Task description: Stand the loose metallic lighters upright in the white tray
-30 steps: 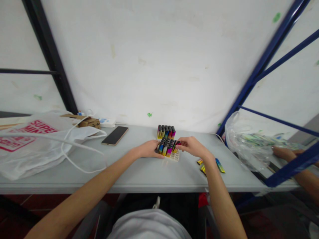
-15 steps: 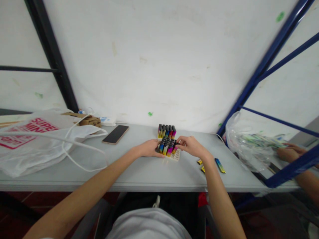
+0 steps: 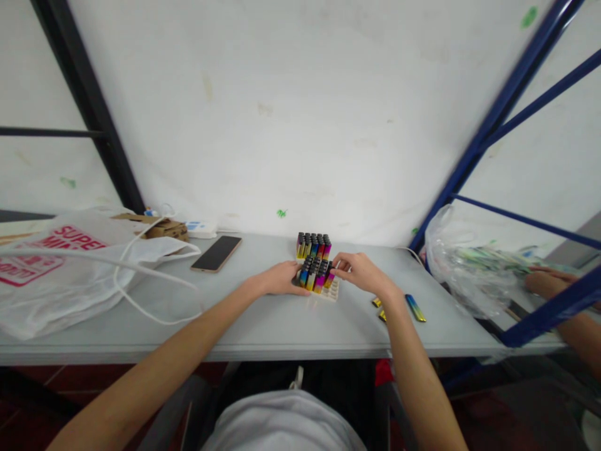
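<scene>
Multicoloured lighters [image 3: 315,277] with black tops stand upright in a white slotted tray [image 3: 332,292], whose right front slots show bare. My left hand [image 3: 282,279] wraps round the left side of this tray, its thumb along the front. At the right side of the group, my right hand [image 3: 355,272] pinches a lighter [image 3: 330,275] near its black top. Behind, a second block of lighters [image 3: 313,244] stands in upright rows. Several loose lighters lie on the table by my right forearm, among them a blue and gold lighter [image 3: 416,308].
A phone [image 3: 216,254] lies left of my hands. Farther left are a white plastic bag [image 3: 89,263], a looping white cable [image 3: 124,291] and cardboard [image 3: 166,228]. At right, a blue metal frame [image 3: 469,160] and clear plastic bag [image 3: 451,263] stand before another person's arm [image 3: 575,332].
My right hand has shifted only slightly at the tray's right side, still at the lighter. My left hand keeps its place. The view has tilted a little.
</scene>
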Available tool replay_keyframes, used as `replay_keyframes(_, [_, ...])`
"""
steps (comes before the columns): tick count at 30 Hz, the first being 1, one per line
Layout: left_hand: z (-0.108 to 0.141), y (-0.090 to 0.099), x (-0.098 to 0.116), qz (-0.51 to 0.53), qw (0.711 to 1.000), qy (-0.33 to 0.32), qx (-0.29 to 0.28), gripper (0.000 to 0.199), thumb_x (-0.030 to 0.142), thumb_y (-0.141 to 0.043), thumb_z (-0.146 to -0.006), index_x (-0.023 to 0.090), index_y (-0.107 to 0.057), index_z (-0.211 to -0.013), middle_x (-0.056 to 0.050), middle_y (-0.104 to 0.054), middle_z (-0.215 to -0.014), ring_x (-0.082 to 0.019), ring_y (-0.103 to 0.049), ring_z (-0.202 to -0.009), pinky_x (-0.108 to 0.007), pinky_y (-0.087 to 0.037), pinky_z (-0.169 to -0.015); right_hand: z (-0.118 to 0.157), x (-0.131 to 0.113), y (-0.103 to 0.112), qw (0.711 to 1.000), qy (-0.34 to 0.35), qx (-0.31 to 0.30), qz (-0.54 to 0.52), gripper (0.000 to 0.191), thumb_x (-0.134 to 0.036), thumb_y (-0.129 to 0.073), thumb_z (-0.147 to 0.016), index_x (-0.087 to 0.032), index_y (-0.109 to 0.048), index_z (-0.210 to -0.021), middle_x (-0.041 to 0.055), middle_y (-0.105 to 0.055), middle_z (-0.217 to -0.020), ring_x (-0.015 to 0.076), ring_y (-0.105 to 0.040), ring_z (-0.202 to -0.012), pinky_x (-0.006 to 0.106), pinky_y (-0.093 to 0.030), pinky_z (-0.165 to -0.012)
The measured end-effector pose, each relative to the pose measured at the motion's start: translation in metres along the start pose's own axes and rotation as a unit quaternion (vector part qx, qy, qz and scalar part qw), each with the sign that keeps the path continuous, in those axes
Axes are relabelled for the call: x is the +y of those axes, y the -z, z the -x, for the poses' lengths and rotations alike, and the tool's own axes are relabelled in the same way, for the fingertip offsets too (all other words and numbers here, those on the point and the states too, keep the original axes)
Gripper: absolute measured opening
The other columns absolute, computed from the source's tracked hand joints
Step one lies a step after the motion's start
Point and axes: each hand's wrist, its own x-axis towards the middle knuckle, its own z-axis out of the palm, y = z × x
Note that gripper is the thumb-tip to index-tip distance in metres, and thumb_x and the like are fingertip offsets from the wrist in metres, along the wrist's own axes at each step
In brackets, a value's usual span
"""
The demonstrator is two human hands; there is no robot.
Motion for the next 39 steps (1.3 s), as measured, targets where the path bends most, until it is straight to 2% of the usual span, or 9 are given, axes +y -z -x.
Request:
replay_keyframes(5, [0.002,0.002,0.001,0.005,1.000,-0.009,-0.004,0.064,0.056,-0.084,-0.086,0.018,-0.070,-0.135,-0.014,-0.076,-0.133,-0.037,-0.072,-0.121,-0.040,-0.055,-0.107,0.003,-0.003,0.010,1.000,0.001,0.019,-0.005,0.010,-0.031,-0.073,-0.097,-0.023,-0.076,-0.093,0.0040,-0.080,-0.080,0.0207,-0.071,-0.071,0.030,-0.051,-0.070])
replay_keyframes(10, [0.002,0.003,0.000,0.013,1.000,-0.012,-0.001,0.064,0.058,-0.083,-0.086,0.017,-0.070,-0.134,-0.013,-0.075,-0.137,-0.036,-0.072,-0.123,-0.040,-0.054,-0.111,0.025,0.012,0.049,0.996,-0.063,0.053,0.015,0.014,-0.034,-0.069,-0.100,-0.021,-0.074,-0.098,0.0041,-0.080,-0.082,0.0193,-0.074,-0.072,0.028,-0.055,-0.071])
replay_keyframes(13, [0.002,0.004,-0.001,0.015,1.000,-0.015,-0.004,0.064,0.058,-0.082,-0.087,0.017,-0.069,-0.135,-0.013,-0.075,-0.136,-0.035,-0.073,-0.121,-0.039,-0.054,-0.110,0.046,0.034,0.073,0.985,-0.162,0.037,0.056,0.013,-0.029,-0.072,-0.098,-0.020,-0.074,-0.107,0.0047,-0.082,-0.087,0.0186,-0.077,-0.075,0.026,-0.056,-0.073])
replay_keyframes(17, [0.002,0.004,-0.001,0.019,1.000,-0.019,0.002,0.065,0.059,-0.082,-0.087,0.019,-0.068,-0.138,-0.011,-0.077,-0.134,-0.035,-0.074,-0.118,-0.039,-0.056,-0.108,0.069,0.067,0.089,0.939,-0.329,-0.046,0.088,0.032,-0.029,-0.084,-0.089,-0.017,-0.074,-0.117,0.0101,-0.085,-0.101,0.0210,-0.080,-0.080,0.025,-0.056,-0.067])
replay_keyframes(21, [0.003,0.005,0.002,0.018,1.000,-0.011,0.000,0.065,0.057,-0.082,-0.087,0.019,-0.068,-0.137,-0.012,-0.076,-0.136,-0.035,-0.073,-0.119,-0.040,-0.055,-0.108,0.081,0.091,0.092,0.910,-0.402,-0.096,0.039,0.055,-0.038,-0.091,-0.079,-0.016,-0.072,-0.125,0.0143,-0.084,-0.112,0.0249,-0.080,-0.095,0.025,-0.057,-0.067])
replay_keyframes(25, [0.003,0.006,0.002,0.023,1.000,-0.013,-0.001,0.062,0.056,-0.082,-0.087,0.019,-0.069,-0.135,-0.011,-0.076,-0.136,-0.034,-0.074,-0.118,-0.039,-0.056,-0.108,0.086,0.109,0.090,0.895,-0.429,-0.119,0.000,0.061,-0.036,-0.091,-0.071,-0.018,-0.073,-0.126,0.0141,-0.082,-0.120,0.0261,-0.079,-0.103,0.027,-0.058,-0.073])
replay_keyframes(28, [0.003,0.005,0.002,0.025,1.000,-0.011,0.000,0.064,0.058,-0.082,-0.087,0.019,-0.069,-0.135,-0.012,-0.077,-0.134,-0.035,-0.075,-0.117,-0.039,-0.057,-0.106,0.086,0.121,0.086,0.890,-0.435,-0.132,0.035,0.059,-0.035,-0.091,-0.069,-0.019,-0.075,-0.123,0.0127,-0.083,-0.117,0.0261,-0.078,-0.100,0.029,-0.059,-0.076])
replay_keyframes(35, [0.003,0.005,0.001,0.028,1.000,-0.011,0.000,0.065,0.058,-0.083,-0.086,0.019,-0.069,-0.135,-0.010,-0.078,-0.131,-0.034,-0.075,-0.114,-0.039,-0.057,-0.105,0.077,0.132,0.076,0.909,-0.386,-0.137,0.082,0.052,-0.032,-0.088,-0.073,-0.019,-0.078,-0.122,0.0078,-0.085,-0.100,0.0255,-0.079,-0.095,0.029,-0.059,-0.079])
replay_keyframes(39, [0.002,0.004,0.000,0.023,1.000,-0.011,0.003,0.065,0.060,-0.082,-0.086,0.020,-0.069,-0.135,-0.010,-0.077,-0.133,-0.034,-0.074,-0.117,-0.039,-0.056,-0.108,0.076,0.130,0.078,0.933,-0.346,-0.076,0.054,0.036,-0.030,-0.086,-0.078,-0.018,-0.080,-0.111,0.0094,-0.085,-0.099,0.0245,-0.079,-0.090,0.028,-0.060,-0.079])
